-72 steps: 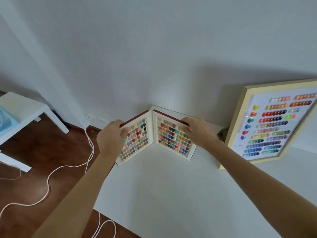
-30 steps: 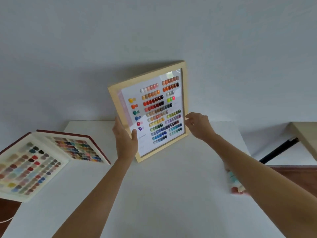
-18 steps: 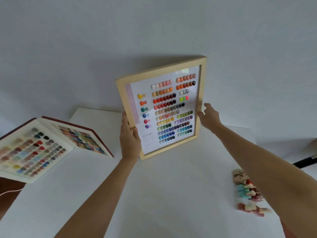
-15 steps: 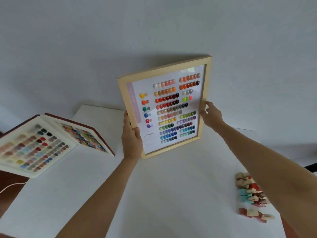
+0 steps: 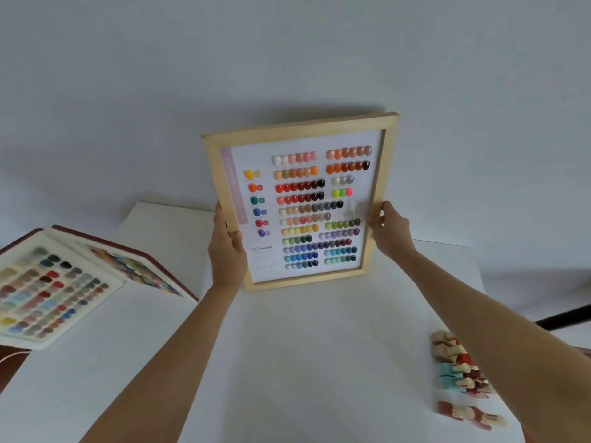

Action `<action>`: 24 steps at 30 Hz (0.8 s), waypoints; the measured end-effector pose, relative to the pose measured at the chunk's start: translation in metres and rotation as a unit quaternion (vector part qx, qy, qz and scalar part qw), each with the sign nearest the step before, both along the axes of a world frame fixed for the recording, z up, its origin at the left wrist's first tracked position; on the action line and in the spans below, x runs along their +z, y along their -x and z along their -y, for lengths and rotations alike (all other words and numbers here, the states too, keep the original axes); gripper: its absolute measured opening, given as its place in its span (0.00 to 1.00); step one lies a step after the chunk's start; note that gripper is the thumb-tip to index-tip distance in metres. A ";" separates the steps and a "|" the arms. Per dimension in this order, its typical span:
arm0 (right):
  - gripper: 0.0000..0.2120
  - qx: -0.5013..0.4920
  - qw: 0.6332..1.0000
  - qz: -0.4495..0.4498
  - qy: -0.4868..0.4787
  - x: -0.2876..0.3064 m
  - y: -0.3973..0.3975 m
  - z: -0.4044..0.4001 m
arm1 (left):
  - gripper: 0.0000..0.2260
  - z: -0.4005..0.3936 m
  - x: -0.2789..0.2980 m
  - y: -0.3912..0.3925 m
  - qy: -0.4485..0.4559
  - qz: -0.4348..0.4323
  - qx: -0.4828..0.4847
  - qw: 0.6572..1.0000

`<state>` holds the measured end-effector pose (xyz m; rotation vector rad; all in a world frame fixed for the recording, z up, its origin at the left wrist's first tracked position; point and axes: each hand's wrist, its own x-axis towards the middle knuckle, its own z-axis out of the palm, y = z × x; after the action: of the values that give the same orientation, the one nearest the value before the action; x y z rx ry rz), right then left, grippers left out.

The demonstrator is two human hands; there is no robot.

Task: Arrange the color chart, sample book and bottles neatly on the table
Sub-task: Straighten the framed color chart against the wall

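The color chart (image 5: 300, 203) is a pale wooden frame holding rows of coloured nail swatches; it stands nearly upright at the back of the white table (image 5: 287, 362), by the wall. My left hand (image 5: 225, 251) grips its left edge and my right hand (image 5: 388, 233) grips its right edge. The sample book (image 5: 64, 282) lies open at the table's left end, dark red cover, pages full of coloured swatches. Several small bottles (image 5: 460, 378) lie in a cluster at the right, partly hidden by my right forearm.
A plain white wall (image 5: 287, 59) rises right behind the table. Brown floor and a white cable (image 5: 9, 358) show at the lower left. A dark bar (image 5: 566, 314) crosses beyond the table's right edge.
Both hands left the sample book and took hold of the color chart. They have lifted it from a slanted lean to nearly upright; my right hand now grips the frame's right edge.
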<state>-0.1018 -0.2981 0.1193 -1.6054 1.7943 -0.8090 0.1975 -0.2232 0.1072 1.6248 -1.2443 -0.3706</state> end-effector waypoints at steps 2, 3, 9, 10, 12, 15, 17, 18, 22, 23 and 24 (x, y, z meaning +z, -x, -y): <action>0.02 -0.017 1.000 0.012 0.002 -0.002 -0.001 -0.005 | 0.26 0.010 0.002 -0.002 0.003 0.006 -0.013 1.000; 0.02 -0.027 0.999 0.016 0.005 -0.003 -0.001 -0.008 | 0.26 0.014 0.004 -0.002 0.005 0.004 -0.023 1.000; 0.02 -0.074 0.996 0.036 0.028 -0.008 0.001 -0.019 | 0.25 0.045 0.006 -0.005 0.014 0.027 -0.066 0.997; 0.01 -0.080 0.995 0.044 0.029 -0.009 0.002 -0.020 | 0.25 0.050 0.006 -0.006 0.011 0.034 -0.071 0.997; 0.01 -0.091 0.994 0.057 0.030 -0.010 0.002 -0.018 | 0.26 0.061 0.006 -0.006 0.005 0.037 -0.078 0.996; 0.02 -0.099 0.992 0.069 0.033 -0.010 0.003 -0.013 | 0.27 0.074 0.007 -0.004 0.000 0.033 -0.084 0.996; 0.03 -0.101 0.992 0.066 0.031 -0.008 0.003 -0.008 | 0.26 0.081 0.007 -0.004 0.006 0.026 -0.091 0.996; 0.03 -0.102 0.992 0.062 0.028 -0.008 0.003 -0.004 | 0.26 0.084 0.007 -0.004 0.007 0.024 -0.091 0.996; 0.04 -0.101 0.993 0.051 0.026 -0.006 0.002 0.006 | 0.26 0.090 0.007 -0.006 0.002 0.019 -0.090 0.996; 0.04 -0.101 0.993 0.048 0.027 -0.006 0.002 0.008 | 0.26 0.091 0.007 -0.006 0.001 0.021 -0.091 0.996; 0.05 -0.101 0.993 0.045 0.028 -0.006 0.002 0.010 | 0.26 0.091 0.007 -0.007 0.002 0.024 -0.091 0.996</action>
<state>-0.1041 -0.3081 0.1134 -1.4115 1.9055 -1.0151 0.2041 -0.3141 0.1138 1.5294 -1.4350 -0.4445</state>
